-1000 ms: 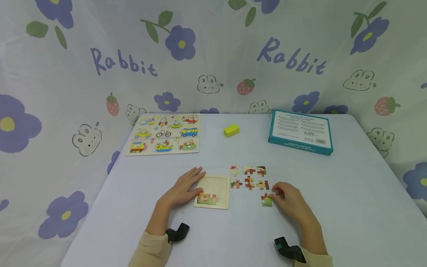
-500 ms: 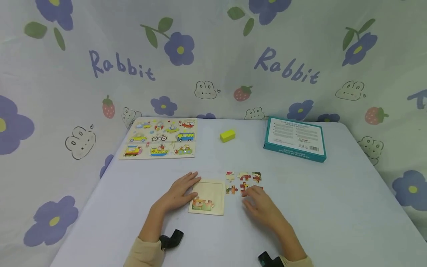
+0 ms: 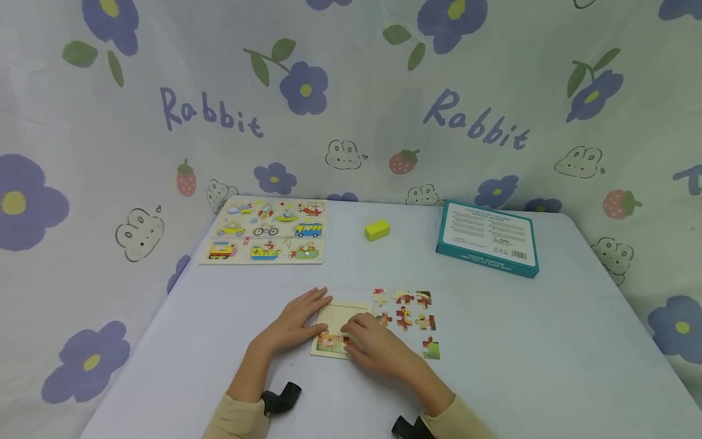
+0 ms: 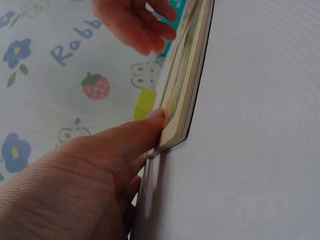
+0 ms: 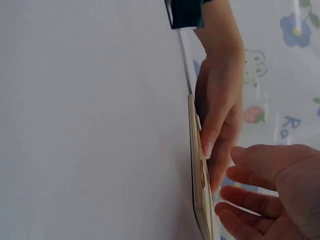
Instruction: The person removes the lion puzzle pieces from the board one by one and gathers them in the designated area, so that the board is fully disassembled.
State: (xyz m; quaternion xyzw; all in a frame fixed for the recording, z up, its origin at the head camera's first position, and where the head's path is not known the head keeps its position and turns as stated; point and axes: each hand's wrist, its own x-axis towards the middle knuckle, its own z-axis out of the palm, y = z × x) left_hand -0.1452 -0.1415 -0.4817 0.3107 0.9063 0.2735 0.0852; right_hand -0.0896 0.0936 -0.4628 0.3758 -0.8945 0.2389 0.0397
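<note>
The left hand (image 3: 292, 322) rests along the left side of a square wooden puzzle tray (image 3: 336, 314), its fingers extended. In the left wrist view its thumb (image 4: 132, 134) lies on the tray's edge, beside the pieces. Joined jigsaw pieces (image 3: 327, 342) with a printed picture fill the tray's lower left. Over the tray's lower right is the right hand (image 3: 378, 347), its loosely bent fingers (image 3: 356, 326) covering part of those pieces. The right wrist view shows this hand (image 5: 265, 195) with fingers apart and nothing between them. Several loose jigsaw pieces (image 3: 404, 318) lie right of the tray.
One more piece (image 3: 431, 349) lies below the others, near the right forearm. Farther back are a peg puzzle board (image 3: 269, 241) with vehicle pictures, a yellow block (image 3: 377, 230) and a teal box (image 3: 487, 238). A patterned cloth (image 3: 351, 91) hangs behind the table.
My right hand has moved left from beside the lowest loose piece, past the other pieces, to over the tray. The left hand stays at the tray's edge. The view has shifted slightly.
</note>
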